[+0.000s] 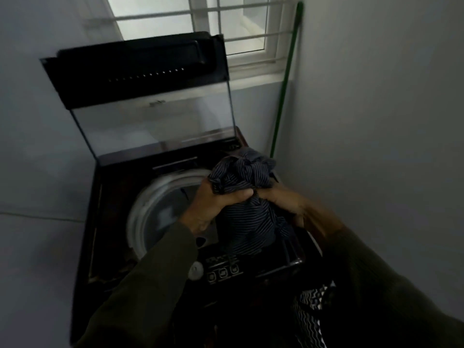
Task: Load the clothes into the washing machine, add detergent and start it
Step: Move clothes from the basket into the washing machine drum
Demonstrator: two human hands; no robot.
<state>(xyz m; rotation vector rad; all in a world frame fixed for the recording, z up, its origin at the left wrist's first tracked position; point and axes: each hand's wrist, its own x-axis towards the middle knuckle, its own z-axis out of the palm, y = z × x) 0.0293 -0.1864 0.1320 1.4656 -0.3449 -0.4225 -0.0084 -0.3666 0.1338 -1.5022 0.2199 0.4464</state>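
A dark top-loading washing machine stands below me with its glass lid raised upright. Its round drum opening has a pale rim. I hold a bunched dark blue pinstriped garment above the machine's right side, over the control panel. My left hand grips the bundle from the left, and my right hand grips it from the right. The two hands meet at the middle of the cloth. More cloth, with a black-and-white zigzag pattern, hangs low at the bottom right.
A window with white bars is behind the machine. A green pole leans in the corner to the right. Grey walls close in on the left and right. The room is dim.
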